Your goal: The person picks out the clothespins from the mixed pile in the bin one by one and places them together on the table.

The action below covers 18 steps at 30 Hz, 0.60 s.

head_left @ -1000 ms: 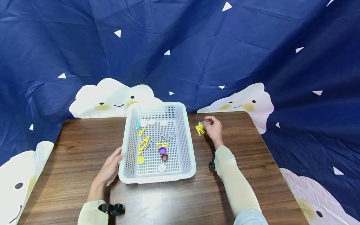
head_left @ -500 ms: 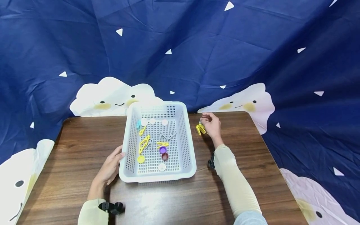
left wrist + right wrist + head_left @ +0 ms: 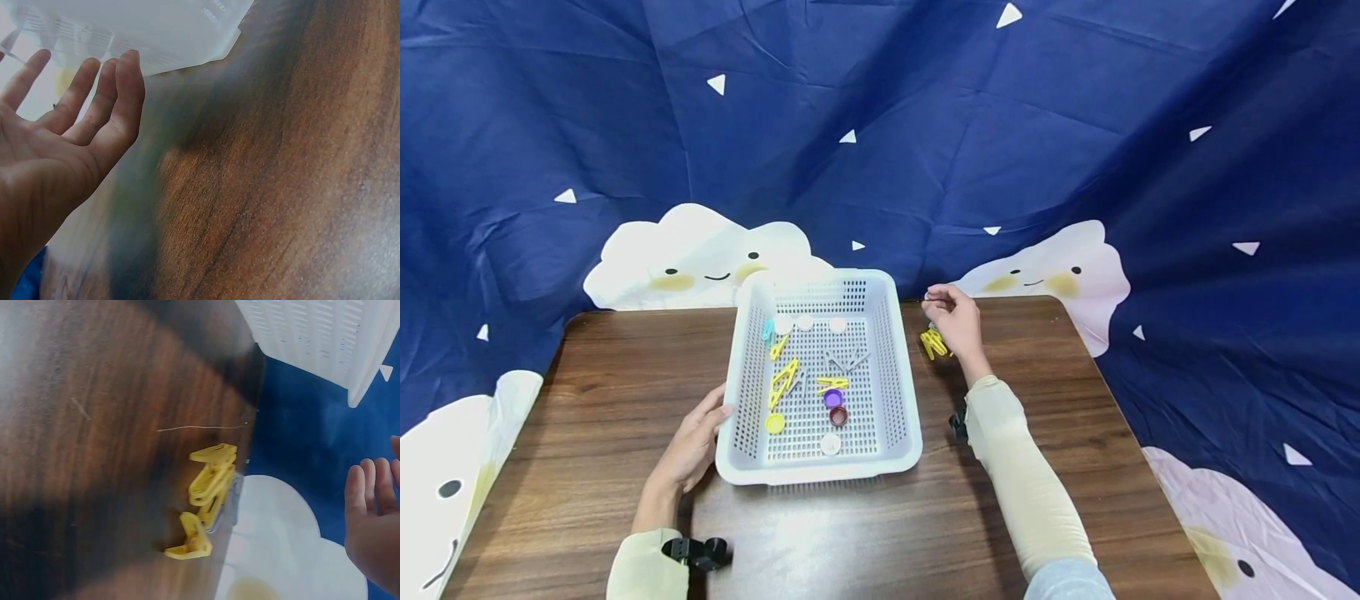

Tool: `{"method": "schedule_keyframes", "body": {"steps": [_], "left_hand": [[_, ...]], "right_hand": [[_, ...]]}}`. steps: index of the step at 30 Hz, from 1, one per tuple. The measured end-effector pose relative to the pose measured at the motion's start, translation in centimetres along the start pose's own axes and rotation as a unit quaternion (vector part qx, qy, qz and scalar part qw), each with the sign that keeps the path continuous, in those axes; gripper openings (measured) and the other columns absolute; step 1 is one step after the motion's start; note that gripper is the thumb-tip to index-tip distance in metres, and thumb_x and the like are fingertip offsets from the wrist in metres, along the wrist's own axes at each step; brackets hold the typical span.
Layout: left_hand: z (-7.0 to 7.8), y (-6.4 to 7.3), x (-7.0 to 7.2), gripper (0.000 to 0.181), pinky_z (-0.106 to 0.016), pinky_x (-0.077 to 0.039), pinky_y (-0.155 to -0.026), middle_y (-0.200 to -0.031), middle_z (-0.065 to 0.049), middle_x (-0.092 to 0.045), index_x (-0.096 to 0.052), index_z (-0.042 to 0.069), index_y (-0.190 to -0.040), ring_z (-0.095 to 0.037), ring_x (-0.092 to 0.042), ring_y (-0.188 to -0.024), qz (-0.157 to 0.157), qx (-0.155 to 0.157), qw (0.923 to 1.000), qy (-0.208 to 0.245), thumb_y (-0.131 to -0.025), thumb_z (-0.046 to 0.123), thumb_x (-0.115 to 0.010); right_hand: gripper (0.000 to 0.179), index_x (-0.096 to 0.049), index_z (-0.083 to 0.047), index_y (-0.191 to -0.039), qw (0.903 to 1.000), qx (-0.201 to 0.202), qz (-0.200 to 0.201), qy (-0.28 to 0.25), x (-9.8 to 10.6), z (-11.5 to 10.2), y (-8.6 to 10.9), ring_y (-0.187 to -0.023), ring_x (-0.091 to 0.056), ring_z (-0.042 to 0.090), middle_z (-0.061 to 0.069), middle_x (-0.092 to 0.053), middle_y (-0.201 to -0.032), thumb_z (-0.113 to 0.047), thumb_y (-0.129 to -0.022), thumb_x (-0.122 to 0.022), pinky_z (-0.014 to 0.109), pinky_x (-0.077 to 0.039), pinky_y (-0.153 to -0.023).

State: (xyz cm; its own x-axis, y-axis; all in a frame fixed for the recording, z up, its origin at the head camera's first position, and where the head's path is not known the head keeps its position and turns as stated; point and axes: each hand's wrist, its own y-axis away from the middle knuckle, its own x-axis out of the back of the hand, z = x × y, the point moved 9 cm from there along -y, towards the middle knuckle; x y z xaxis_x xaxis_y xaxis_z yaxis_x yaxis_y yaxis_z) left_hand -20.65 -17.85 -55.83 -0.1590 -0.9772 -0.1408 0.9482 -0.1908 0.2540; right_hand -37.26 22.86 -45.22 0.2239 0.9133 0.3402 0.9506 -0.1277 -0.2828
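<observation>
My left hand point(image 3: 691, 443) holds the left side of a white plastic basket point(image 3: 727, 454), thumb at the rim. In the left wrist view its fingertips meet the outer wall. Inside the basket lie yellow clothespins point(image 3: 783, 383), grey clothespins point(image 3: 856, 360), a light blue piece point(image 3: 767, 330) and bottle caps, among them a purple cap point(image 3: 832, 398) and a dark red cap point(image 3: 838, 416). My right hand point(image 3: 957, 323) hovers past a small pile of yellow clothespins point(image 3: 212, 478) with a grey clothespin point(image 3: 226, 503). Its fingers curl; I cannot tell whether thumb and index pinch something.
The brown wooden table point(image 3: 1037, 392) bears everything and ends just behind the basket and pile. A blue curtain point(image 3: 880, 108) with white clouds hangs at the back. A thin pale strand point(image 3: 200, 427) lies near the table's edge.
My right hand has risen and moved left and away from me, past the yellow clothespins. The left hand stays at the basket, which has kept its place.
</observation>
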Motion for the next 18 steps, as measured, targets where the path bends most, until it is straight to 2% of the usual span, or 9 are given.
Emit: {"method": "schedule_keyframes", "body": {"steps": [7, 13, 18], "left_hand": [[0.1, 0.0, 0.0, 0.061, -0.042, -0.054, -0.091, -0.16, -0.024, -0.03, -0.022, 0.012, -0.162, -0.015, -0.057, -0.12, -0.005, -0.011, 0.9999, 0.003, -0.109, 0.03, -0.045], [0.2, 0.0, -0.1, 0.061, -0.041, -0.054, -0.09, -0.159, -0.025, -0.031, -0.022, 0.012, -0.162, -0.016, -0.057, -0.12, -0.009, -0.013, 0.9999, 0.002, -0.109, 0.03, -0.045], [0.2, 0.0, 0.0, 0.06, -0.041, -0.054, -0.089, -0.157, -0.025, -0.033, -0.024, 0.013, -0.162, -0.014, -0.059, -0.117, -0.005, -0.009, 0.9999, 0.003, -0.109, 0.031, -0.045]], "right_hand": [[0.025, -0.069, 0.009, -0.11, 0.9997, 0.014, -0.014, -0.011, -0.5, -1.6, -0.5, -0.091, -0.067, 0.019, 0.025, -0.071, -0.108, 0.0, -0.087, -0.074, 0.019, -0.052, -0.08], [0.023, -0.07, 0.01, -0.108, 0.999, 0.037, -0.019, -0.016, -0.9, -2.9, -0.7, -0.09, -0.068, 0.027, 0.029, -0.07, -0.106, 0.002, -0.086, -0.074, 0.023, -0.052, -0.08], [0.025, -0.07, 0.01, -0.109, 0.9984, 0.046, -0.027, -0.016, -1.3, -4.0, -0.9, -0.09, -0.068, 0.028, 0.028, -0.07, -0.106, 0.001, -0.086, -0.074, 0.024, -0.053, -0.081]]}}
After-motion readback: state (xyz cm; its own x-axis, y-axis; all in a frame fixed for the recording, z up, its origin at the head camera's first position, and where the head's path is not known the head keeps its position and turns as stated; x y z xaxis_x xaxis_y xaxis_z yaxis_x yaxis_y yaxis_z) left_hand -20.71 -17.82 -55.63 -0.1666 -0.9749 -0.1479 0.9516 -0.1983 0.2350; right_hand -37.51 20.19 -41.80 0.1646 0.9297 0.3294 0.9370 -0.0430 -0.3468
